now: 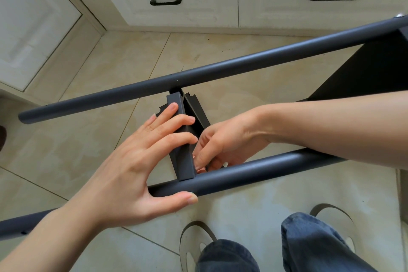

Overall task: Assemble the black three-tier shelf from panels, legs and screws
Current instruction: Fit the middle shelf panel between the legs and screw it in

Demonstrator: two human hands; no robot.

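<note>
Two dark grey round legs cross the view on a slant: the far leg [220, 68] and the near leg [254, 171]. A black shelf panel [183, 161] stands edge-on between them, its end against the near leg. My left hand [141, 161] lays its fingers on the panel's left face, and its thumb hooks under the near leg. My right hand [223, 146] reaches in from the right and pinches something small where the panel meets the near leg; the piece itself is hidden. Another black panel [362, 68] is fixed at the far right.
White cabinet drawers with black handles [165, 2] stand close behind the frame. A white door panel [26, 28] is at the left. The floor is beige tile [66, 143]. My knees in blue jeans [309, 247] and slippers [194, 243] are just under the near leg.
</note>
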